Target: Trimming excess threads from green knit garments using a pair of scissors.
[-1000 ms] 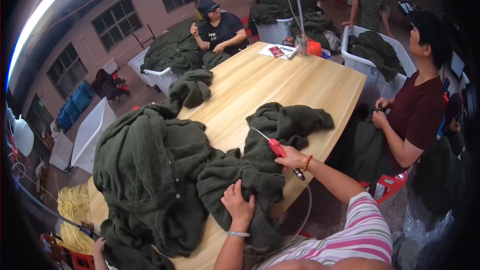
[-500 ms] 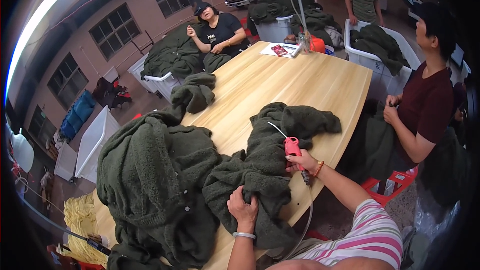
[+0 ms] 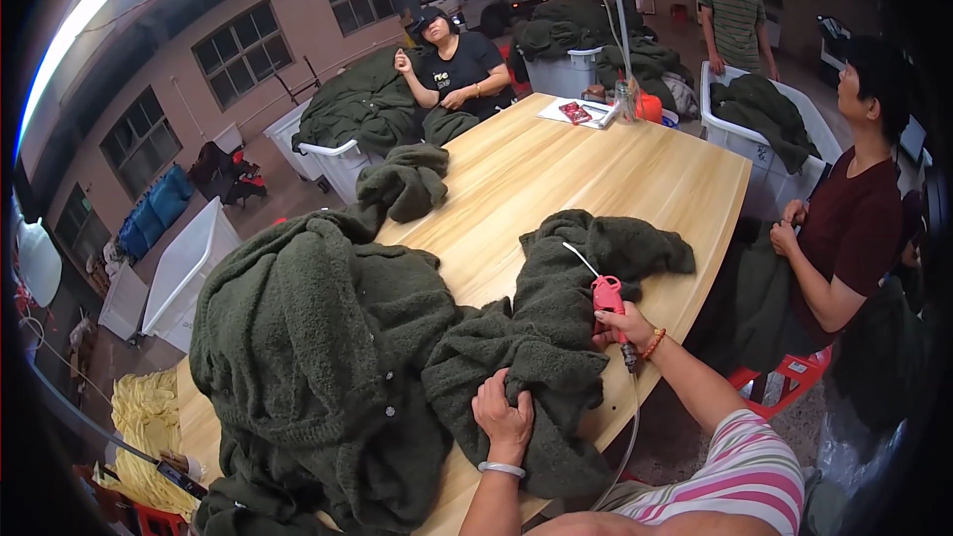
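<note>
At the near side of a broad, pale wood-grain table [image 3: 596,164], a person's two bare hands work apart from each other over a fuzzy dark green knit garment [image 3: 561,323], which lies rumpled on the tabletop near its right-hand edge. The right hand [image 3: 623,325], a string of orange-red beads [image 3: 653,342] around its wrist, is wrapped about the handle of a bright red, pistol-shaped tool [image 3: 608,296], whose slim, pale nozzle [image 3: 582,259] points up and to the left over the knit (whether its tip touches the cloth cannot be told from this angle). A thin, translucent hose [image 3: 632,427] trails from the handle down past the table's edge. The left hand [image 3: 504,415], a pale bangle [image 3: 502,469] at its wrist, rests on the near part of the garment with fingers bent; whether they pinch the fabric cannot be told. Just to the left sits a bulky heap of dark green knitwear [image 3: 298,328] with small round buttons [image 3: 389,374]. At the far left side, a co-worker in a black top [image 3: 462,69] raises one hand; at right, another in a dark red short-sleeved shirt [image 3: 859,218] has both hands close together. Beyond, a third stands behind a white plastic bin [image 3: 740,144] loaded with green cloth.
</note>
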